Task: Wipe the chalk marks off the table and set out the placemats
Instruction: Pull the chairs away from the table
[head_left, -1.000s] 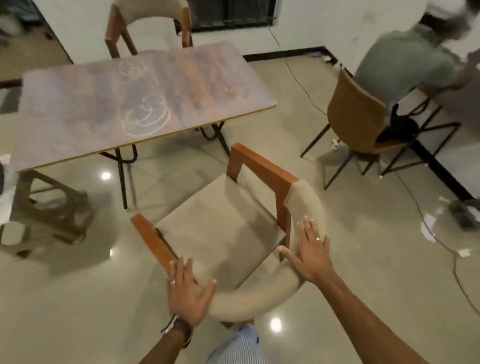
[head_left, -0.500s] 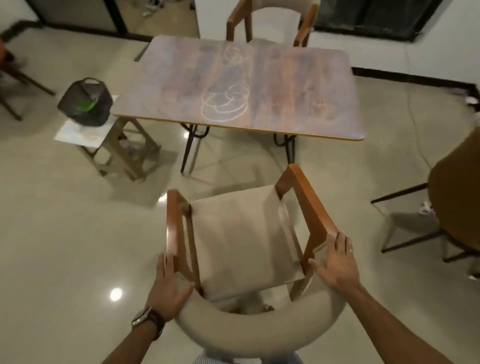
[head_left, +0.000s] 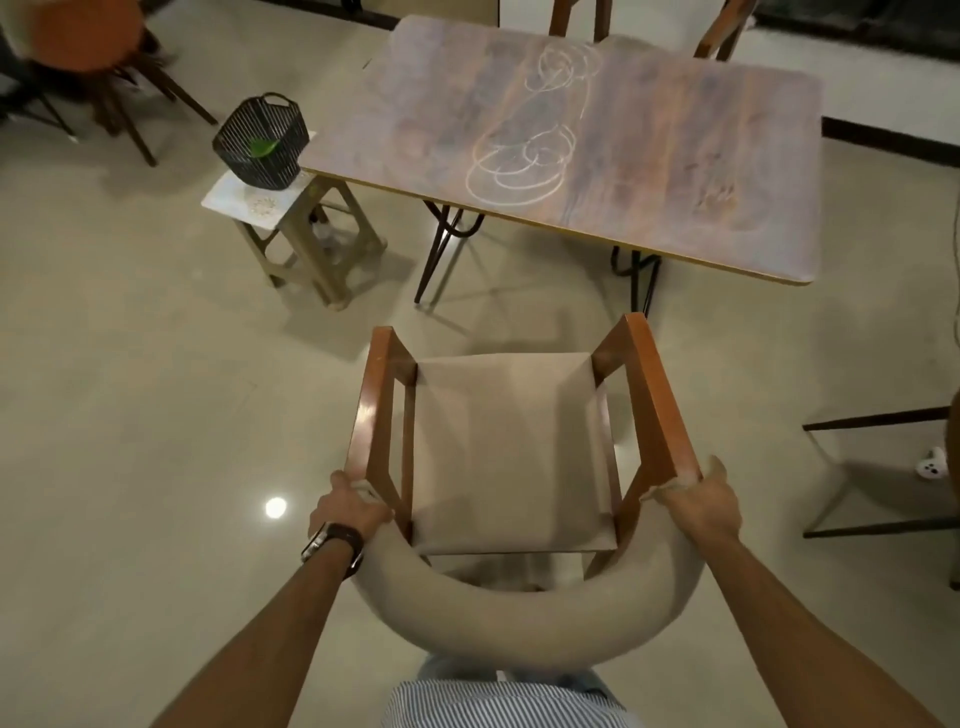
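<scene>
Both hands clutch the armchair (head_left: 511, 452) by its padded back, left hand (head_left: 347, 512) and right hand (head_left: 698, 501) in a tight grip. Ahead, well apart, the desk (head_left: 675, 150) bears looping chalk marks (head_left: 519, 166).

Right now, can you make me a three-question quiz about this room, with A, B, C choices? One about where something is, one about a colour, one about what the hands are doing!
1. Where is the black basket?
A. on the table
B. on the small stool beside the table
C. on the chair seat

2. What colour are the chalk marks on the table?
A. whitish
B. red
C. blue

3. What are the two hands doing?
A. wiping the table
B. hanging free
C. gripping the chair

Answers:
1 B, the basket stands on the stool by the table's left end.
2 A, the loops look pale.
3 C, the left hand and right hand hold the chair by its padded back.
</scene>
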